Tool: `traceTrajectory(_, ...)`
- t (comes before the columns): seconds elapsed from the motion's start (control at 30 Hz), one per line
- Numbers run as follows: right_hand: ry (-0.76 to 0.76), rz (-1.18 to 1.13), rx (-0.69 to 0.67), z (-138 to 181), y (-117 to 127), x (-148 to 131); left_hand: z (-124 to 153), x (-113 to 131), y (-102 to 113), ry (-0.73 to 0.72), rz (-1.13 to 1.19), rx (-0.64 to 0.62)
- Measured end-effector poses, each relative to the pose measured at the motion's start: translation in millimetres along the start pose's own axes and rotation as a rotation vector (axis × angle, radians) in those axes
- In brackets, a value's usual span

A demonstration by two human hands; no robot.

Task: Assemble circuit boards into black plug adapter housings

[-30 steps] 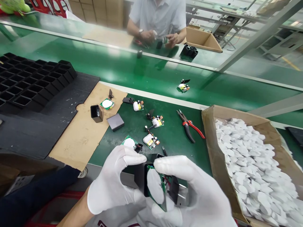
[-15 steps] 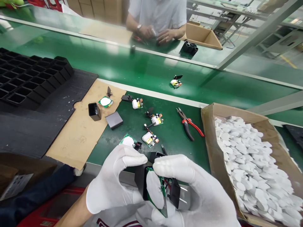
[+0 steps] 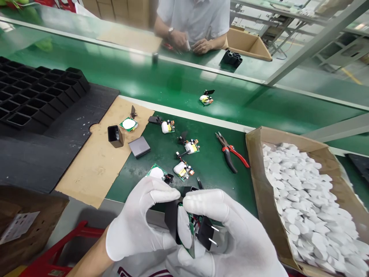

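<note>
Both my hands wear white gloves and meet at the bottom centre. My left hand (image 3: 138, 221) is closed round a black plastic housing (image 3: 172, 223). My right hand (image 3: 230, 234) grips a green circuit board with a white pad (image 3: 186, 231) and its black plug cap with two metal prongs (image 3: 206, 232). The board sits partly inside the housing's open end. Just beyond my hands, several more circuit boards (image 3: 183, 169) with white pads lie on the green mat.
Red-handled pliers (image 3: 232, 154) lie right of the boards. A cardboard box of white pads (image 3: 305, 192) stands at right. A black housing (image 3: 115, 135) and grey cover (image 3: 139, 147) rest on cardboard; a black cell tray (image 3: 34, 96) is at left. A person works across the conveyor, where one board (image 3: 206, 99) lies.
The board has slid further into the housing and the plug cap has turned so its prongs show. The board on the conveyor has drifted left. A dark sleeve at lower left is gone.
</note>
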State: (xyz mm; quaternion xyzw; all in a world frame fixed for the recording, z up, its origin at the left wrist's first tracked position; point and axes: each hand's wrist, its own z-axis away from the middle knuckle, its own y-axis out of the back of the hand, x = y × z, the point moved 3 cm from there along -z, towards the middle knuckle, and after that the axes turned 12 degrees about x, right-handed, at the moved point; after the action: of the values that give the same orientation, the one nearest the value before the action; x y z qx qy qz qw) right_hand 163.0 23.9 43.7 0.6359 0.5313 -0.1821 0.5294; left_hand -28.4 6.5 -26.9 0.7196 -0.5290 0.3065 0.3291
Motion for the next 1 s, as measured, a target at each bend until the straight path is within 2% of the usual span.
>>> traceTrajectory(0.3,0.082,0.07,-0.022,-7.9,-5.4,1.6,0.8,-5.0,0.7,0.043,0.071,-0.021)
traceTrajectory(0.5,0.033,0.097,-0.056,-16.1,-7.4,-1.1,5.8,-11.2,-5.2,0.164,0.155,-0.001)
traceTrajectory(0.63,0.006,0.09,-0.034,-15.1,-6.7,1.2,10.1,-16.7,-7.9,0.193,0.205,0.013)
traceTrajectory(0.83,0.008,0.047,0.098,-14.4,-2.0,5.5,4.2,-20.0,-3.6,0.143,0.184,0.054)
traceTrajectory(0.9,0.064,0.08,0.218,-9.2,-2.8,1.8,0.5,-19.5,-0.8,0.148,0.161,0.088)
traceTrajectory(1.0,0.229,0.264,0.45,9.6,-13.3,-7.5,-2.2,-16.7,2.2,0.166,0.067,0.179)
